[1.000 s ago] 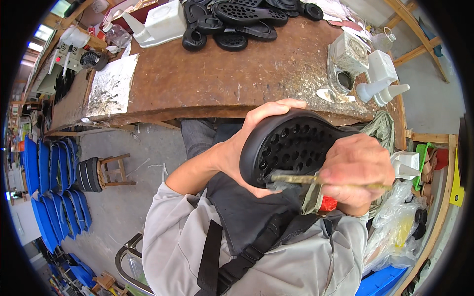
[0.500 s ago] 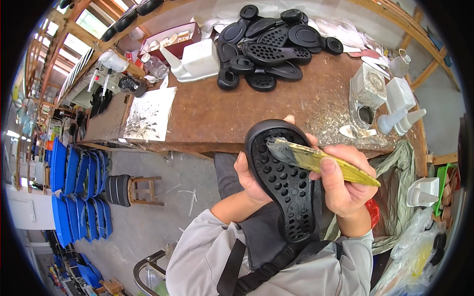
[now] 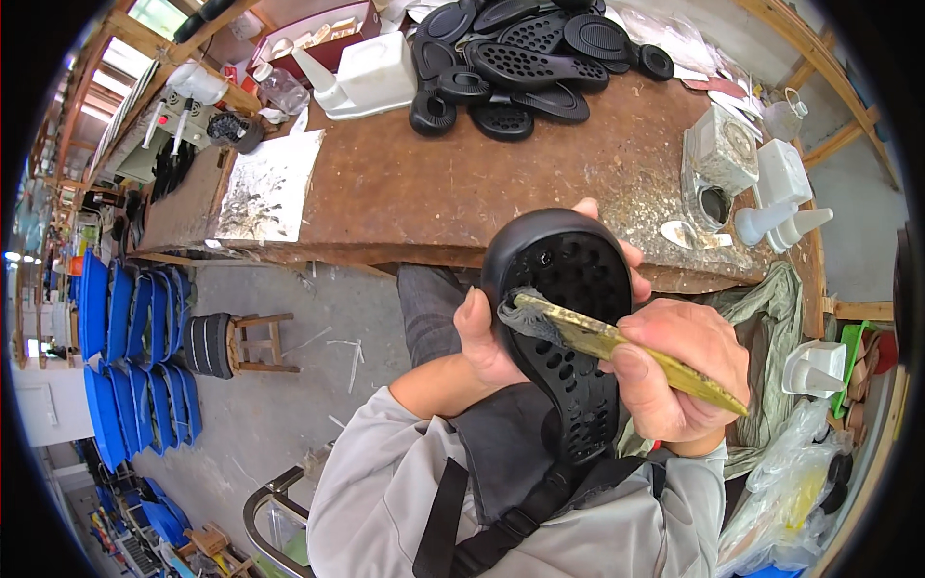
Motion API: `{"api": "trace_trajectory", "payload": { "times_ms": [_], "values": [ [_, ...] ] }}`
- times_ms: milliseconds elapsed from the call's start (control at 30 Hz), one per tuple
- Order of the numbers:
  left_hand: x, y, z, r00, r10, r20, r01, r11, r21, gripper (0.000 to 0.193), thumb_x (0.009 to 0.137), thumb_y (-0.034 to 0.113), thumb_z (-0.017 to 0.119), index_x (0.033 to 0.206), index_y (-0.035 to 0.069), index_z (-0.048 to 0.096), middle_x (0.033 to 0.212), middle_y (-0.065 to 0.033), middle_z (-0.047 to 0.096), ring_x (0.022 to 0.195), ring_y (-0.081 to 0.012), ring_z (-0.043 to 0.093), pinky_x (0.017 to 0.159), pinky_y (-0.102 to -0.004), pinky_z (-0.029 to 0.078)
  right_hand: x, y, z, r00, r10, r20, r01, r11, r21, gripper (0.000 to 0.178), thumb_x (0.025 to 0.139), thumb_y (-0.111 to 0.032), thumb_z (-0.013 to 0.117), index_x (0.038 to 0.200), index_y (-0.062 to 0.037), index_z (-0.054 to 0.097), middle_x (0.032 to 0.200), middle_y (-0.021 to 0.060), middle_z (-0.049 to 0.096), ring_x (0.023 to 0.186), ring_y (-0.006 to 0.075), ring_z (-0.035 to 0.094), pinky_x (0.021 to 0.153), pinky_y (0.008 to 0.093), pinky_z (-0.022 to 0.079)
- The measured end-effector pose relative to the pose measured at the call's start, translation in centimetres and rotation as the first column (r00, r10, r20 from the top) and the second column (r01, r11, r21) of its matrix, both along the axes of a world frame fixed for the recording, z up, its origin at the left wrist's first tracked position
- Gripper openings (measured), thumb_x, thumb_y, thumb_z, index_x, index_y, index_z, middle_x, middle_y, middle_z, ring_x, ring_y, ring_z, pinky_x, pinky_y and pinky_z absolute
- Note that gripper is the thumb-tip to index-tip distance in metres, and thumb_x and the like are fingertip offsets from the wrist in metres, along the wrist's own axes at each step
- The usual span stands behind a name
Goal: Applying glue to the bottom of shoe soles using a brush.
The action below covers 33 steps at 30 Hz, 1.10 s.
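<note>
A black shoe sole [image 3: 588,400] with a raised rim and rows of round hollows lies across my left hand [image 3: 479,337], whose thumb presses the near side while fingertips curl round the far edge. My right hand [image 3: 670,371] pinches a yellowish, worn brush [image 3: 617,344] with a flat handle. Its dark, matted bristles [image 3: 528,316] touch the inside of the sole near the left rim. Both hands are above my lap, just in front of the brown workbench [image 3: 414,193].
Black soles [image 3: 540,65] are heaped at the back of the bench beside a white plastic bottle [image 3: 376,72]. A stained paper [image 3: 270,188] lies left. A crusted white container [image 3: 721,149] stands right. Blue bins [image 3: 145,299] and a wooden stool [image 3: 255,344] are on the left.
The brush has moved from the sole's upper middle toward its left rim. The sole has tilted a little, and the whole view has shifted slightly.
</note>
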<state>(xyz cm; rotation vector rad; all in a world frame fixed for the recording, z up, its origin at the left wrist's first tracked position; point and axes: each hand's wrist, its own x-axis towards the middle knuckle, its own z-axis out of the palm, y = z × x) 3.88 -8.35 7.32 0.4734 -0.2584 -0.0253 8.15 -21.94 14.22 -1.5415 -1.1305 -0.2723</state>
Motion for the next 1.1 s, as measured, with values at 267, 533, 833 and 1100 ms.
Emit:
{"api": "trace_trajectory", "payload": {
  "times_ms": [267,533,833,1100],
  "values": [
    [0.1,0.2,-0.4,0.999,-0.001,0.033,0.0,1.0,0.009,0.101,0.069,0.076,0.05,0.143,0.014,0.019,0.13,-0.0229,0.042,0.115,-0.0403,0.048,0.098,-0.053,0.04,-0.2,-0.4,-0.6,0.998,0.049,0.029,-0.049,0.999,-0.006,0.026,0.065,0.004,0.073,0.088,0.0033,0.062,0.069,0.0089,0.063,0.051,0.0199,0.061,0.046,0.0293,0.048],
    [2.8,-0.2,-2.7,0.999,-0.034,0.027,0.037,0.991,-0.125,0.097,0.073,0.071,0.05,0.142,0.008,0.021,0.127,-0.0245,0.045,0.112,-0.0415,0.05,0.098,-0.0519,0.04,0.7,-4.1,-2.4,0.928,-0.041,-0.37,0.061,0.997,0.043,0.016,0.074,0.001,0.068,0.088,0.0037,0.063,0.068,0.0089,0.062,0.048,0.0155,0.057,0.042,0.0253,0.043],
    [-1.7,-1.5,-12.9,0.838,-0.472,-0.272,0.468,0.88,-0.085,0.089,0.083,0.073,0.021,0.14,0.005,0.025,0.138,-0.0197,0.037,0.111,-0.0369,0.052,0.097,-0.0467,0.04,14.3,-14.4,-6.9,0.568,-0.656,-0.497,0.64,0.732,-0.234,0.017,0.085,-0.015,0.064,0.093,0.0004,0.063,0.069,0.0006,0.06,0.053,0.0073,0.052,0.05,0.0203,0.041],
    [1.6,-1.9,-11.9,0.812,-0.371,-0.45,0.393,0.918,-0.048,0.061,0.097,0.047,0.022,0.134,0.001,0.036,0.127,-0.0175,0.049,0.098,-0.0315,0.06,0.085,-0.0421,0.05,19.7,-15.6,-10.8,0.608,-0.794,-0.01,0.618,0.481,-0.622,0.024,0.084,-0.024,0.061,0.091,-0.002,0.065,0.075,0.0131,0.065,0.071,0.0271,0.063,0.066,0.0352,0.047]
  ]
}}
